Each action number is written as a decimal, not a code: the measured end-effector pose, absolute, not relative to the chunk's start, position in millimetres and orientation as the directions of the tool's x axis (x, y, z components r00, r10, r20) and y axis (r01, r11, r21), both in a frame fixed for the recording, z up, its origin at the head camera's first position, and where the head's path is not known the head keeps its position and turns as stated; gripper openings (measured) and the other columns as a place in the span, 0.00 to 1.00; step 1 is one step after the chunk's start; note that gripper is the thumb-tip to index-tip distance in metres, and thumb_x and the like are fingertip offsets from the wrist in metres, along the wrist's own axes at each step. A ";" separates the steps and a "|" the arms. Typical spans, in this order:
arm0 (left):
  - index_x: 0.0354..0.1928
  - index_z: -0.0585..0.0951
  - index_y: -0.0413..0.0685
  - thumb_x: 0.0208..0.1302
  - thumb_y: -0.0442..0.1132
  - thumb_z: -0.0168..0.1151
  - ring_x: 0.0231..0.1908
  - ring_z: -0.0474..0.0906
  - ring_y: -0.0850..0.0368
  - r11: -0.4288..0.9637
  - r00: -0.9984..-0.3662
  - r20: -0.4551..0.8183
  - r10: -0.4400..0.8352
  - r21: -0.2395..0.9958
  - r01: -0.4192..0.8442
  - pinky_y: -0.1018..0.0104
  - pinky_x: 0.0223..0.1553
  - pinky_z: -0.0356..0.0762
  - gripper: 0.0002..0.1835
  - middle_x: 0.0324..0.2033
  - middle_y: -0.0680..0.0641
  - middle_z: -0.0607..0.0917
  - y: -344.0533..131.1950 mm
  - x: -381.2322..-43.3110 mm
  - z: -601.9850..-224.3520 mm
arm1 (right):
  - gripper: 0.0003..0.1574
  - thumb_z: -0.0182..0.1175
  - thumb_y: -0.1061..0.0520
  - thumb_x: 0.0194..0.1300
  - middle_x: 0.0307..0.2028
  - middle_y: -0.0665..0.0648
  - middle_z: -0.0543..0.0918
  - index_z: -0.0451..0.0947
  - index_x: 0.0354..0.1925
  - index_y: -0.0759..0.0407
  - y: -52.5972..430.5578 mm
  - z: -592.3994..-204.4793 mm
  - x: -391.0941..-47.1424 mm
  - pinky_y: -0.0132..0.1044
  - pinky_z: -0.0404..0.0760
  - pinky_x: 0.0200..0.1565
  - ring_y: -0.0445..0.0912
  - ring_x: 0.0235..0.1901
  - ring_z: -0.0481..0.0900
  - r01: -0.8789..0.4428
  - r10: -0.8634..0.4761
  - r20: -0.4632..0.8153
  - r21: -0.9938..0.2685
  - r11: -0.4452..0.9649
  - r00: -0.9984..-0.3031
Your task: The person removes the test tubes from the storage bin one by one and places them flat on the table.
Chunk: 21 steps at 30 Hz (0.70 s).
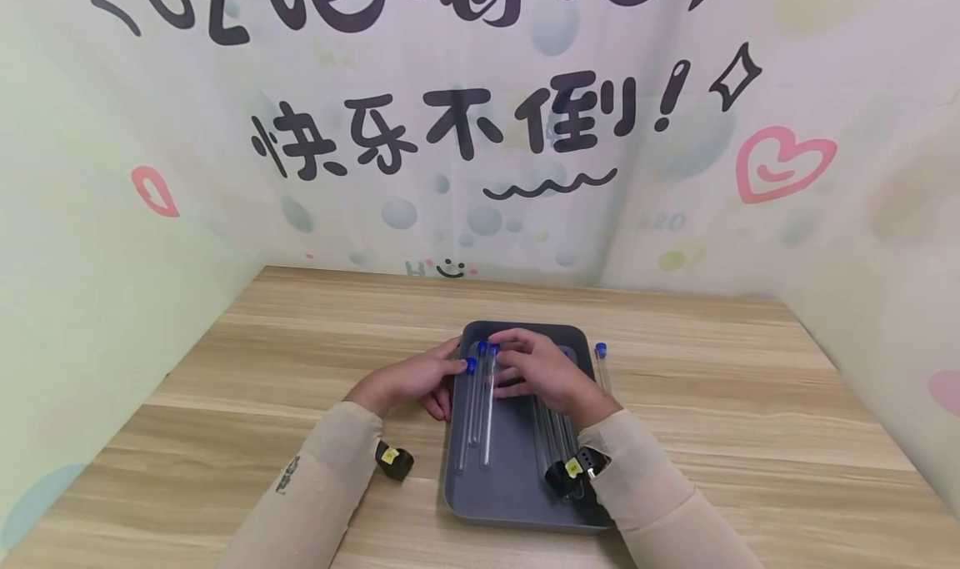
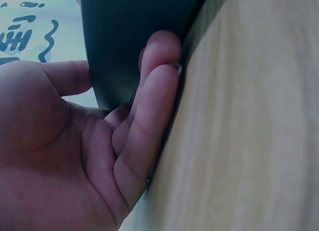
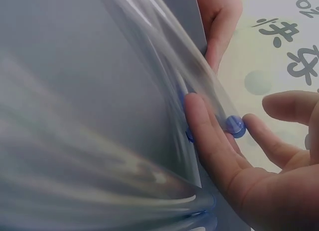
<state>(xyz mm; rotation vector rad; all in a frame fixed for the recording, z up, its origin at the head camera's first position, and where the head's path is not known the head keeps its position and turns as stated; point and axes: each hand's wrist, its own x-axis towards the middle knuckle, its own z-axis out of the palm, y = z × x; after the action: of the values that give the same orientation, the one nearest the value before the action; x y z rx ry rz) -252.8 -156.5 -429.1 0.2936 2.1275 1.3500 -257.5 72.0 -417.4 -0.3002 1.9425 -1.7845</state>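
Observation:
My left hand (image 1: pixel 420 379) grips the left wall of a dark grey tray (image 1: pixel 517 502). Its thumb is near the rim, and its fingers lie against the outside, low by the tabletop in the left wrist view. My right hand (image 1: pixel 543 373) reaches over the tray and holds a clear test tube (image 1: pixel 488 419) near its blue cap (image 3: pixel 236 126). That tube slants, cap end raised, in the right wrist view. Beside it on the left lie two more capped tubes, one a test tube (image 1: pixel 475 411) close by. Several tubes (image 1: pixel 551 440) lie in the tray's right side, partly under my right wrist.
Outside the tray, past its right wall, another test tube (image 1: pixel 602 365) with a blue cap lies partly hidden by my right arm. The wood-grain table (image 1: pixel 300 327) meets a printed wall sheet (image 1: pixel 420 236) at the back. Both wrists wear small black devices.

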 end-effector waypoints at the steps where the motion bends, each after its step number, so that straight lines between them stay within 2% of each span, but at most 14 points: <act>1: 0.80 0.43 0.63 0.80 0.48 0.38 0.22 0.83 0.54 0.460 -0.798 -0.364 0.481 0.879 -0.124 0.63 0.25 0.84 0.32 0.25 0.43 0.84 -156.5 -252.9 -429.3 | 0.24 0.47 0.62 0.77 0.62 0.70 0.72 0.66 0.68 0.64 71.8 -417.3 -257.5 0.49 0.88 0.46 0.56 0.46 0.86 0.159 -0.467 -0.199 -0.979 0.125 -0.861; 13: 0.80 0.43 0.65 0.80 0.48 0.39 0.22 0.84 0.54 0.463 -0.797 -0.369 0.478 0.877 -0.129 0.63 0.26 0.84 0.32 0.25 0.43 0.84 -155.8 -252.1 -427.4 | 0.24 0.47 0.62 0.77 0.62 0.69 0.71 0.67 0.68 0.64 71.8 -417.1 -257.4 0.49 0.88 0.44 0.50 0.41 0.86 0.157 -0.460 -0.199 -0.979 0.129 -0.865; 21: 0.80 0.43 0.64 0.80 0.48 0.39 0.22 0.83 0.54 0.459 -0.797 -0.362 0.483 0.880 -0.122 0.63 0.25 0.84 0.32 0.24 0.44 0.84 -155.7 -251.8 -427.5 | 0.28 0.54 0.68 0.71 0.64 0.68 0.67 0.67 0.67 0.64 70.7 -416.2 -256.2 0.48 0.89 0.43 0.51 0.41 0.84 0.166 -0.446 -0.196 -0.981 0.104 -0.874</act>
<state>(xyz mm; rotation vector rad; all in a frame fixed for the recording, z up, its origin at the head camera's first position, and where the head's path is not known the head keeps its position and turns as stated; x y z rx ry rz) -251.8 -155.7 -427.5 0.2997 2.1276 1.3494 -256.2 70.7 -416.2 -0.2720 1.9419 -1.8196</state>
